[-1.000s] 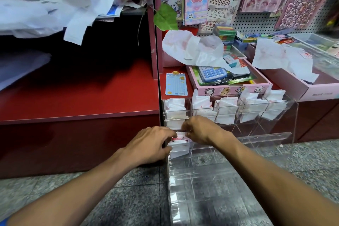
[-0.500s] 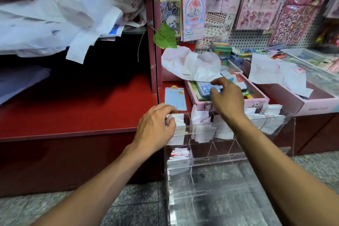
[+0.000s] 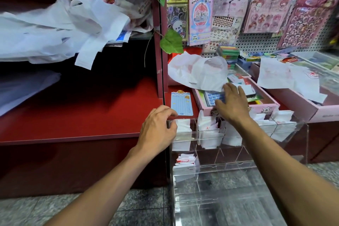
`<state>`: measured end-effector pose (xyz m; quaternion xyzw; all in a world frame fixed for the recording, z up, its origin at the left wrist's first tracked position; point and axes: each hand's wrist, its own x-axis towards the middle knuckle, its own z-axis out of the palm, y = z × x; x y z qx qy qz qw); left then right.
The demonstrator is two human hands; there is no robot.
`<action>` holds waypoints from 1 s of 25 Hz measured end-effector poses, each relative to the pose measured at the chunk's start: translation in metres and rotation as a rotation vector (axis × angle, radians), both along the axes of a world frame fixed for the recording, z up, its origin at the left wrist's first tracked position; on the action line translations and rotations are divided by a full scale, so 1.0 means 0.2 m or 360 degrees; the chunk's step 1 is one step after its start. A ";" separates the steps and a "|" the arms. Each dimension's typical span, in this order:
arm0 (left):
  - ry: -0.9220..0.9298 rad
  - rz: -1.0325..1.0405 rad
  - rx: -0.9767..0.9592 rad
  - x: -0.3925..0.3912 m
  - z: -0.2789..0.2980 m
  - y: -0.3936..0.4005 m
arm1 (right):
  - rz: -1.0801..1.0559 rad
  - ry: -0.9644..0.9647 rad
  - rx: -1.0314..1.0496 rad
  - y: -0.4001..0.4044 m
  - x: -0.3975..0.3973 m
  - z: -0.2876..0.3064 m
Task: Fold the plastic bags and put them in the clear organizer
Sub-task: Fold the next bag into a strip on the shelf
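Two hands (image 3: 194, 115) above five filled organizer (image 3: 238, 166) compartments.

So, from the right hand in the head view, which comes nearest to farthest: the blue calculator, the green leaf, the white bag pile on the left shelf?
1. Blue calculator, under the right hand's fingers.
2. Green leaf, up and left.
3. White bag pile, far left, upper shelf.

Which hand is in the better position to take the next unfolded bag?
The right hand: its open fingers already reach the loose white bag over the pink tray. The left hand rests lower, at the clear organizer.
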<state>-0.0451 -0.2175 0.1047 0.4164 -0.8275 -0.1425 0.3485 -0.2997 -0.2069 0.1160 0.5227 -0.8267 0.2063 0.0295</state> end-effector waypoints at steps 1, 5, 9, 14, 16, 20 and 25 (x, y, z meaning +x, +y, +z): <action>-0.0008 0.0002 0.0002 0.01 0.00 0.01 | -0.0001 0.0015 0.0022 0.01 0.00 0.01; -0.0052 -0.0017 0.0010 0.04 0.02 0.04 | 0.0042 0.0079 0.0197 0.03 0.00 0.02; -0.0056 -0.0014 0.0006 0.06 0.02 0.04 | 0.0068 0.0107 0.0152 0.03 0.00 0.00; -0.0029 -0.0018 0.0006 0.07 0.03 0.05 | 0.0068 0.0042 0.0144 0.03 -0.02 0.01; -0.0024 -0.0032 0.0005 0.07 0.02 0.04 | 0.0073 0.0057 0.0269 0.02 -0.01 0.01; -0.0005 -0.0059 -0.0010 0.06 0.02 0.05 | 0.0063 0.0003 0.0049 0.01 0.01 0.01; 0.0183 0.0031 0.0063 0.04 0.03 0.01 | 0.0465 -0.0189 -0.0480 0.07 0.19 0.13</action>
